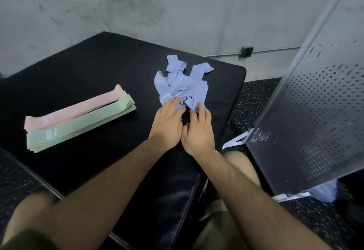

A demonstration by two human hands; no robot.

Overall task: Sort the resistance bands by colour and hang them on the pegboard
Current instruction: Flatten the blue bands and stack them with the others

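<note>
- Both bare forearms reach forward from the bottom of the view across the black padded bench (78, 76), wrists close together, and a bare knee (242, 163) shows just right of the bench's near corner.
- The left hand (167, 119) and right hand (198, 131) lie palm down, side by side and touching. Their fingers are fairly straight and clench nothing.
- The left fingertips (174, 101) rest on the near edge of the heap of lavender-blue resistance bands (183, 84), and the right fingertips (201, 105) touch that same edge.
- The heap is a loose tangle of flat, crossed and curled strips, lying toward the bench's right side and near its far right corner.
- Well to the left, a neat stack of green bands (82, 123) lies flat on the bench. A stack of pink bands (74, 111) lies touching its far side, parallel to it.
- Bare black cushion lies between the stacks and the heap.
- The perforated metal pegboard (305, 111) stands right of the bench on a white foot (236, 141), with speckled floor (256, 96) between them.
- Something pale blue shows blurred under its near corner.
- A concrete wall (137, 3) closes the far side.
</note>
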